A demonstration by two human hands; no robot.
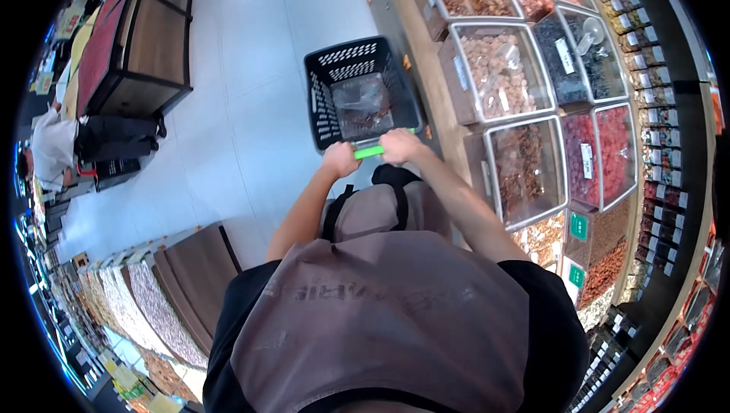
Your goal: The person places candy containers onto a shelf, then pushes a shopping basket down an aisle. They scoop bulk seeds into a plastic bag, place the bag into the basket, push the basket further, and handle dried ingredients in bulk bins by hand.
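Both of my hands are closed round the bright green handle (369, 152) of a black shopping basket (325, 128). My left hand (340, 160) grips the handle's left part, and my right hand (398, 145) grips it further right. Ahead of me, the basket has perforated side walls. On its bottom lies a clear plastic bag (363, 103) with some reddish-brown contents that I cannot make out. The basket's right side is close to the wooden base of the bulk food display.
On the right stand clear-lidded bins of dried food (502, 71), with a scoop (589, 36) on one. Small packs line the shelf (658, 139) beyond. A dark wooden counter (156, 40) and a person (114, 139) are at left. Pale floor (243, 109) runs between.
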